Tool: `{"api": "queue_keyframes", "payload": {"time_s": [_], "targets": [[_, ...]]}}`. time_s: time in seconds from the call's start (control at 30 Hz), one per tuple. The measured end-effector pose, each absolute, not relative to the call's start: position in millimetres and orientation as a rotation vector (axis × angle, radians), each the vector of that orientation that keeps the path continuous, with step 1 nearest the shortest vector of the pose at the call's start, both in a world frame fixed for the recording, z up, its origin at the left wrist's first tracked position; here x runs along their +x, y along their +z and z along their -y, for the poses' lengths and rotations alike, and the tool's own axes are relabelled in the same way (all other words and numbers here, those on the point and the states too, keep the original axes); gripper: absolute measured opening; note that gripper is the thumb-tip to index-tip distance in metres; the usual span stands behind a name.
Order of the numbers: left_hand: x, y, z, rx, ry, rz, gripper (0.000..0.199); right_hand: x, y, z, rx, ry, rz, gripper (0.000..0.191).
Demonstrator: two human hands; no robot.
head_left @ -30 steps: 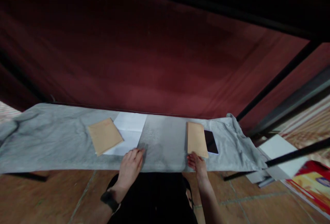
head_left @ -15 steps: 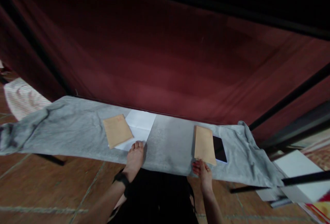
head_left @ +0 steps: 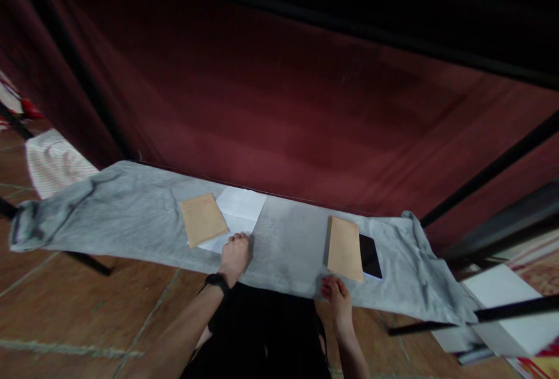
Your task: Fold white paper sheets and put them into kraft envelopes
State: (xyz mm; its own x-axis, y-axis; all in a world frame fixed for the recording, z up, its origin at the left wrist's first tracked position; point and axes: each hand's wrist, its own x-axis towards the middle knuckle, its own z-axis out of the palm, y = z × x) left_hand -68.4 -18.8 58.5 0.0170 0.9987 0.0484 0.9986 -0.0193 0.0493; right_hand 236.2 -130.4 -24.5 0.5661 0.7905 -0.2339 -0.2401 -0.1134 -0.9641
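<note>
My left hand (head_left: pixel 235 252), with a dark band on the wrist, rests with curled fingers on the near right corner of a creased white paper (head_left: pixel 240 207); what its fingers hold, if anything, is too small to tell. A brown envelope (head_left: pixel 203 219) overlaps the paper's left side. My right hand (head_left: pixel 335 289) is at the cloth's near edge, just below a stack of brown envelopes (head_left: pixel 345 248), its fingers loosely bent and apart, holding nothing. Partly under the stack's right side lies a dark-screened tablet or phone (head_left: pixel 371 257).
A grey cloth (head_left: pixel 131 216) covers the narrow bench. Behind it hangs a dark red fabric (head_left: pixel 271 105) with black metal bars. White boxes (head_left: pixel 506 303) stand at the lower right, and a striped cloth (head_left: pixel 59 160) is at the far left. The floor is tiled.
My right hand has come away from the near edge of the envelope stack, moving slightly left and down. My left hand has shifted a little right and up along the paper's edge. The view has shifted slightly.
</note>
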Motion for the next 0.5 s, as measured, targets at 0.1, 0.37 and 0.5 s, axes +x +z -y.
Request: {"api": "queue_keyframes", "payload": {"time_s": [0.1, 0.37, 0.5], "targets": [[-61, 72, 24, 2.298, 0.155, -2.129, 0.032, 225, -27, 128, -1.403, 1.005, 0.488, 0.060], [21, 74, 86, 2.480, 0.191, -1.744, 0.035, 170, 7, 106, -1.308, 1.353, 0.538, 0.063], [41, 66, 111, 2.435, 0.289, -1.484, 0.031, 157, 20, 97, -1.270, 1.369, 0.640, 0.044]]}}
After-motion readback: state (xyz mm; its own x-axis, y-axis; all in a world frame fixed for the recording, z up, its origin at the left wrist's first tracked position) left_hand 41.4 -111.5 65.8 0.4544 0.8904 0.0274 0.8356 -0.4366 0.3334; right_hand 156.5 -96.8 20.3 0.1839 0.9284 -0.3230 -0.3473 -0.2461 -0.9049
